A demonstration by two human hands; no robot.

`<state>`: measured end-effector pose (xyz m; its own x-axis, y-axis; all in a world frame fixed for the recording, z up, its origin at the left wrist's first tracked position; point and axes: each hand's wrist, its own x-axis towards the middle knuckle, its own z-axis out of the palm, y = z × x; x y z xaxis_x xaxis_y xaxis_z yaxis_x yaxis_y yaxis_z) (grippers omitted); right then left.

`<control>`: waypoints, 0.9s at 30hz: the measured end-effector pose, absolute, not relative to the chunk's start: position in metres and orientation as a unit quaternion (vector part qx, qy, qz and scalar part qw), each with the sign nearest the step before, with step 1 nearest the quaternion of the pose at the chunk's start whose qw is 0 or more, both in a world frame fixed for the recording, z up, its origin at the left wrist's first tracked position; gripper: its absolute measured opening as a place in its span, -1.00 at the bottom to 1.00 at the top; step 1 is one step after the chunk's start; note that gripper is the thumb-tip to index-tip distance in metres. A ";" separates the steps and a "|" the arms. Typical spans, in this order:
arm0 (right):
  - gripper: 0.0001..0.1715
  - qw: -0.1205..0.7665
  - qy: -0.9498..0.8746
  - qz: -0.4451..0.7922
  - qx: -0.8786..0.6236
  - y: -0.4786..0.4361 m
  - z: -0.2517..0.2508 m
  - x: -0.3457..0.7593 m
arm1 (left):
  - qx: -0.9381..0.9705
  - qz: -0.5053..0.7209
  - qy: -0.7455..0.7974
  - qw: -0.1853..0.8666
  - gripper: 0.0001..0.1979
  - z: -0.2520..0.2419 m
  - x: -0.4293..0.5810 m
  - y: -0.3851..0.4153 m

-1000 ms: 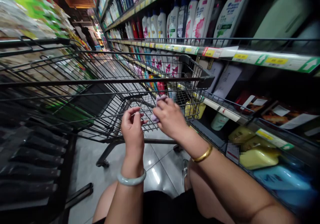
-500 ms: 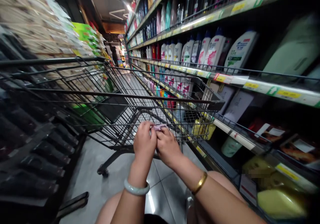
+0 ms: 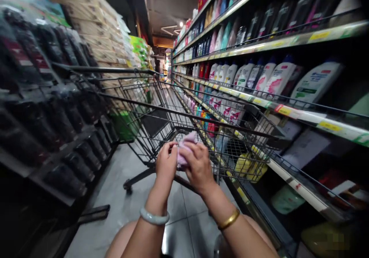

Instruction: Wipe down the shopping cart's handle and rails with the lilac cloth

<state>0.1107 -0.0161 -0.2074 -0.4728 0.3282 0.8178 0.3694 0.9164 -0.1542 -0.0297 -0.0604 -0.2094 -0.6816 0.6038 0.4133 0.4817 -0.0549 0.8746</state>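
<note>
A crumpled lilac cloth (image 3: 190,138) is bunched between my two hands in front of the cart. My right hand (image 3: 201,167) is wrapped round it, fingers curled over its front, with part of the cloth sticking up above them. My left hand (image 3: 166,161) is closed at the cloth's left edge, thumb and fingertips pinching it; the exact grip is partly hidden. A pale bangle (image 3: 155,216) circles my left wrist and a gold bangle (image 3: 229,219) my right. Just beyond my hands stands a black wire shopping cart (image 3: 161,108).
Shelves (image 3: 302,115) with shampoo bottles (image 3: 278,79) run along the right, their edges close to the cart. Dark packaged goods (image 3: 77,165) hang at the left, with stacked packs (image 3: 89,31) behind. A cart wheel (image 3: 127,188) rests on the tiled floor (image 3: 115,219).
More of the lilac cloth shows now, bunched up in my right hand. My hands have moved slightly apart. The view has turned left, so the cart and shelves sit further right.
</note>
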 end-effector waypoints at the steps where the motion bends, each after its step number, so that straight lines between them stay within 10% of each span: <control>1: -0.41 0.496 -0.846 -0.023 -0.197 -0.014 -0.205 0.108 | 0.394 0.614 0.681 0.052 -0.70 -0.210 -0.030 -0.062; 27: -0.54 0.486 -0.840 -0.076 -0.231 -0.012 -0.193 0.069 | 0.456 0.469 0.740 -0.156 -0.74 -0.186 -0.082 -0.053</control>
